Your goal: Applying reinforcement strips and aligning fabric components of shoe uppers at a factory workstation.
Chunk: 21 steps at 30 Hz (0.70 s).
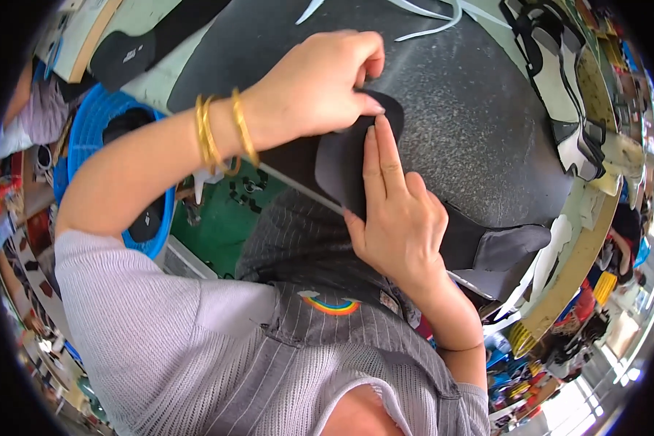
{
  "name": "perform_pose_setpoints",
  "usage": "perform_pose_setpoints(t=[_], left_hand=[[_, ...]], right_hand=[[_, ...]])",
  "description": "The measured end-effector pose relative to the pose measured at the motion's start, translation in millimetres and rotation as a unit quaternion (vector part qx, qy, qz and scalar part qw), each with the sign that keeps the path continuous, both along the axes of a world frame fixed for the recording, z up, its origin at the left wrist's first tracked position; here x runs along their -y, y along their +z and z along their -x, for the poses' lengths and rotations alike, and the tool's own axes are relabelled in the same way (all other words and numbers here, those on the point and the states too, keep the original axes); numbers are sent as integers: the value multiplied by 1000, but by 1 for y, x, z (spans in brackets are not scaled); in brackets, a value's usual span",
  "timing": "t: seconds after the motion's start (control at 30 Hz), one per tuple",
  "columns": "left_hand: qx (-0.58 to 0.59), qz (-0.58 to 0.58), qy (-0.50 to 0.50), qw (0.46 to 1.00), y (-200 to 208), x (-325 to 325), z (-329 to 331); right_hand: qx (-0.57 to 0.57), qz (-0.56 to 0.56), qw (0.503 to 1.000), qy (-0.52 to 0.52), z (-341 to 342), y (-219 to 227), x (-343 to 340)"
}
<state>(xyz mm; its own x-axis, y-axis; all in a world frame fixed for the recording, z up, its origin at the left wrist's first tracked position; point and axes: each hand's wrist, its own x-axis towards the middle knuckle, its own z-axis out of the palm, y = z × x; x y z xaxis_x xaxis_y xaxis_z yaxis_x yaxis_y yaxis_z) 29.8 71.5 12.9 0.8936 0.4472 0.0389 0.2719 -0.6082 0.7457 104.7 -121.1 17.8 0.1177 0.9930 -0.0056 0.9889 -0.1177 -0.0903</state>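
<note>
Blue basket [80, 127] left; pale strips [455, 14] far side; black-and-white pieces [559, 87] right. Smooth, round-edged black piece [341, 167] lies under both hands on speckled dark worktop [472, 123]. Left hand [323, 87] curled, partly hiding it, pinch unclear; right hand [403, 214] lays two straight fingers together.

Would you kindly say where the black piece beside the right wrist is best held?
The black piece is probably best pinched by its rounded end, coming from the right, since that end points away from the right hand.
</note>
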Motion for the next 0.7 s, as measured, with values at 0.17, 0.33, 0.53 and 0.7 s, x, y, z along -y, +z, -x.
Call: perform_pose_setpoints(t=[0.17,0.33,0.53,0.7], left_hand=[[117,-311,-140,933,5,26,10],[29,-179,-201,963,0,64,64],[68,-307,-192,930,-23,122,47],[52,-351,-202,913,-9,125,36]], right_hand=[[-50,-37,998,-9,4,-3,1],[-62,-223,972,40,-14,-15,60],[-43,-224,971,69,-32,-17,96],[-33,-205,969,135,-55,-14,123]])
